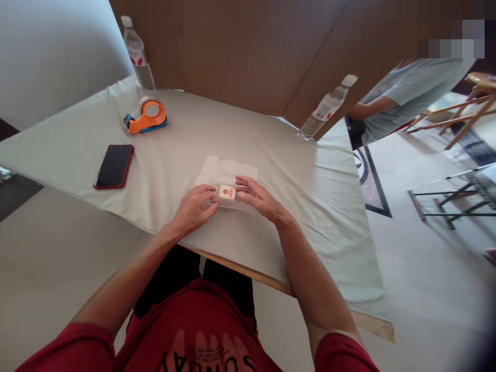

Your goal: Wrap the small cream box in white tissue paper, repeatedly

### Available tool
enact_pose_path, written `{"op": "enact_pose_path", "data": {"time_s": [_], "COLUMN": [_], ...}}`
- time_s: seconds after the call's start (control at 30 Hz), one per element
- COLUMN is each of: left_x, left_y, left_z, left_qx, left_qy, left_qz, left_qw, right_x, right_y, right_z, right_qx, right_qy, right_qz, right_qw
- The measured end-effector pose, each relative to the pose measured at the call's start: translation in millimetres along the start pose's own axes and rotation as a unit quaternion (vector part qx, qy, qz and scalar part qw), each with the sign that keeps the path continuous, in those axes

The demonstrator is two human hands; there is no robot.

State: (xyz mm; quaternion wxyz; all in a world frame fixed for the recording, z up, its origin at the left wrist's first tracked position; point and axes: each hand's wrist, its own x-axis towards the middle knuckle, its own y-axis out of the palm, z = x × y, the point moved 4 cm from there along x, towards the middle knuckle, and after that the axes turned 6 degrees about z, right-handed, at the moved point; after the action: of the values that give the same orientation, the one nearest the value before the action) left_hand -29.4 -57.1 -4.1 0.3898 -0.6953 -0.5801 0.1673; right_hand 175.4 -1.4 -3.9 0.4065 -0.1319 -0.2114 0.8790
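A small cream box [227,191] with red print lies on a sheet of thin white paper [220,168] near the table's front edge. My left hand [199,205] is at the box's left side, fingers curved and apart. On the other side is my right hand [259,196], its fingers stretched out and spread close to the box's right edge. Whether any fingertip touches the box is hard to make out. Neither hand grips it.
A black phone [114,166] with a red edge and an orange tape dispenser [148,117] lie to the left. Two water bottles [137,57] stand against a brown cardboard panel [240,51]. Beyond the table's right side is a person in a light shirt [411,98], near a folding stand [457,199].
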Motion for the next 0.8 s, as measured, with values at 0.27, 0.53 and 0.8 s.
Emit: {"op": "enact_pose_path", "data": {"time_s": [0.27, 0.53, 0.8], "left_x": [27.4, 34.9, 19.2], "left_y": [1.4, 9.3, 5.1], "left_z": [5.3, 11.7, 6.1], "left_qx": [-0.085, -0.173, -0.193], "left_qy": [-0.051, -0.106, -0.124], "left_qz": [-0.006, 0.009, 0.053], "left_qw": [0.995, 0.979, 0.972], "right_x": [-5.6, 16.0, 2.0], "right_y": [-9.2, 5.2, 16.1], "right_z": [15.6, -6.2, -6.8], "right_qx": [-0.061, 0.108, 0.096], "right_qy": [0.017, 0.037, 0.054], "right_qz": [-0.093, -0.114, -0.081], "right_qw": [0.994, 0.987, 0.991]}}
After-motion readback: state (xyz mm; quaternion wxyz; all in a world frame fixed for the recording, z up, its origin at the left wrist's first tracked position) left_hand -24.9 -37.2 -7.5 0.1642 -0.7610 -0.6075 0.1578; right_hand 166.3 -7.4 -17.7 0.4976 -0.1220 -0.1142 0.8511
